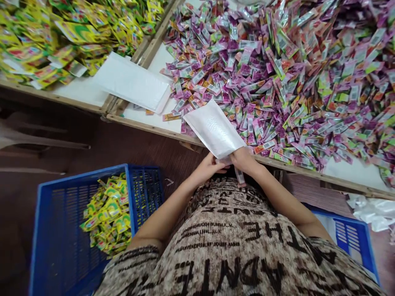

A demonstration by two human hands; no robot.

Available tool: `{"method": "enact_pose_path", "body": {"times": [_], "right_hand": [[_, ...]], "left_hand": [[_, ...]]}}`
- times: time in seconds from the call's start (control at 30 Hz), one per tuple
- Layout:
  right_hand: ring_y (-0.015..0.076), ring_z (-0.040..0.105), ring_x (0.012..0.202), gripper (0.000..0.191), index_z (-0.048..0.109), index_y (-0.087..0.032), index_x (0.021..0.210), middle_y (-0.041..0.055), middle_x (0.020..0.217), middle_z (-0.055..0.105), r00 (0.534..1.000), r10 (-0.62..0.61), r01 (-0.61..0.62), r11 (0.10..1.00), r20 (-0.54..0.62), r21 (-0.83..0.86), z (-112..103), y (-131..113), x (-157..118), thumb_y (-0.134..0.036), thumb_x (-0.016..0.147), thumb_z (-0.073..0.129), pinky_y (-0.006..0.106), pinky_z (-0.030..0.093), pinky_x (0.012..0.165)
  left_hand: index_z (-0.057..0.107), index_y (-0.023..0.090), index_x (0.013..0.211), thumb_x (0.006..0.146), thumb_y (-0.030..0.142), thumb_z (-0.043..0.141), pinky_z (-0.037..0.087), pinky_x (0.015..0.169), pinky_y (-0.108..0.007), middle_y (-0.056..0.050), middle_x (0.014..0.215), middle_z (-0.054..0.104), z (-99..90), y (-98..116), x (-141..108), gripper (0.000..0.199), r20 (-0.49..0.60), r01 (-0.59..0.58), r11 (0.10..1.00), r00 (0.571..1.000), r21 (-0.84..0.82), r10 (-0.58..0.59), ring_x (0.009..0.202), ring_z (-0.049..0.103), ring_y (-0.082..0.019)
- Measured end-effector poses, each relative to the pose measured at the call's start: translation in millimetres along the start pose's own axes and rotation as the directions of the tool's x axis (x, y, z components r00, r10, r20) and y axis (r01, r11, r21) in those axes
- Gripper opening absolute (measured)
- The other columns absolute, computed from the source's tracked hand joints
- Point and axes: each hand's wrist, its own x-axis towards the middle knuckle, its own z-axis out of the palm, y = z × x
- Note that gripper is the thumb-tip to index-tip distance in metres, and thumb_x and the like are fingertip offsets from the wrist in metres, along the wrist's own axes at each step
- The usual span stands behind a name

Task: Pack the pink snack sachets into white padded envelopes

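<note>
Both hands are at the near end of a white, shiny plastic bag (pixel 216 129), which lies tilted over the table's front edge. My left hand (pixel 207 168) is closed on the bag's lower left end. My right hand (pixel 245 160) is closed at its lower right corner, with the fingertips hidden by the bag. A small pinkish strip packet (pixel 240 177) hangs below my right hand; what holds it is hidden. Past the bag, a large heap of purple printed sachets (pixel 247 70) covers the table. A stack of white bags (pixel 132 80) rests across the wooden divider.
Yellow-green packets (pixel 92 28) are piled in the left section. A wooden rim (pixel 160 129) borders the table. Lower left, a blue crate (pixel 83 181) holds more yellow packets. At lower right are another blue crate (pixel 354 236) and crumpled clear plastic (pixel 372 211).
</note>
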Motion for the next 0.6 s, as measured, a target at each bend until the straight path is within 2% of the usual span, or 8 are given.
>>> {"method": "enact_pose_path", "body": {"times": [0.1,0.17,0.23,0.3,0.37,0.43,0.53,0.6], "right_hand": [[0.028,0.062,0.109,0.033,0.067,-0.012,0.11,0.0162,0.11,0.07,0.994,0.096,-0.09,0.991,-0.054,0.102,8,1,-1,-0.015,0.084,0.048,0.045,0.049,0.099],[0.0267,0.062,0.108,0.031,0.067,-0.012,0.107,0.0146,0.105,0.07,0.987,0.14,-0.126,0.979,-0.074,0.16,8,4,-1,-0.017,0.082,0.049,0.042,0.048,0.1],[0.0246,0.064,0.105,0.029,0.068,-0.013,0.104,0.0126,0.102,0.07,0.988,0.135,-0.116,0.968,-0.074,0.222,-1,7,-8,-0.019,0.083,0.048,0.04,0.05,0.096],[0.0236,0.064,0.107,0.029,0.069,-0.015,0.104,0.0118,0.108,0.07,0.991,0.102,-0.075,0.957,-0.084,0.281,-16,7,-26,-0.021,0.089,0.044,0.04,0.051,0.095],[0.0246,0.061,0.116,0.03,0.068,-0.017,0.111,0.0124,0.121,0.067,0.98,0.123,-0.075,0.958,-0.157,0.277,-29,3,-55,-0.025,0.094,0.045,0.044,0.049,0.1],[0.0273,0.06,0.117,0.034,0.064,-0.019,0.12,0.0141,0.125,0.065,0.941,0.247,-0.192,0.952,-0.23,0.237,-34,-4,-87,-0.035,0.092,0.055,0.047,0.05,0.1],[0.0249,0.069,0.084,0.042,0.062,-0.019,0.122,0.01,0.097,0.071,0.887,0.445,-0.388,0.863,-0.122,0.322,-31,-11,-122,-0.043,0.088,0.061,0.042,0.059,0.076],[0.0209,0.068,0.069,0.035,0.065,-0.021,0.117,0.0067,0.089,0.072,0.875,0.479,-0.416,0.82,-0.075,0.393,-30,-10,-126,-0.042,0.092,0.056,0.037,0.059,0.067]], "left_hand": [[0.064,0.017,0.101,0.072,0.017,0.073,0.057,0.083,-0.043,-0.007,0.098,0.072,25.2,-24,9,0.031,-0.014,0.061,0.961,0.998,-0.271,-0.067,0.087,0.071,-0.023],[0.064,0.014,0.086,0.075,0.019,0.065,0.057,0.085,-0.046,-0.008,0.086,0.071,37.7,-41,15,0.011,0.045,0.171,0.896,0.985,-0.411,-0.168,0.084,0.071,-0.025],[0.065,0.012,0.084,0.079,0.021,0.061,0.056,0.087,-0.048,-0.012,0.084,0.071,41.0,-52,21,0.011,0.137,0.28,0.842,0.96,-0.461,-0.245,0.084,0.072,-0.027],[0.067,0.01,0.095,0.083,0.024,0.059,0.055,0.089,-0.051,-0.016,0.091,0.073,38.2,-53,23,0.02,0.217,0.336,0.815,0.94,-0.472,-0.263,0.088,0.073,-0.03],[0.067,0.009,0.104,0.086,0.024,0.056,0.055,0.09,-0.052,-0.018,0.098,0.074,35.3,-50,22,0.026,0.248,0.344,0.803,0.936,-0.487,-0.251,0.092,0.073,-0.031],[0.066,0.008,0.109,0.088,0.023,0.055,0.054,0.092,-0.052,-0.019,0.103,0.074,35.7,-47,20,0.028,0.231,0.321,0.806,0.944,-0.497,-0.234,0.095,0.072,-0.031],[0.067,0.008,0.111,0.087,0.021,0.058,0.054,0.093,-0.05,-0.018,0.107,0.074,40.7,-45,14,0.029,0.161,0.25,0.844,0.967,-0.474,-0.196,0.098,0.072,-0.03],[0.068,0.009,0.11,0.084,0.02,0.064,0.054,0.093,-0.047,-0.017,0.106,0.074,42.7,-45,10,0.028,0.069,0.175,0.894,0.984,-0.413,-0.161,0.097,0.072,-0.028]]}}
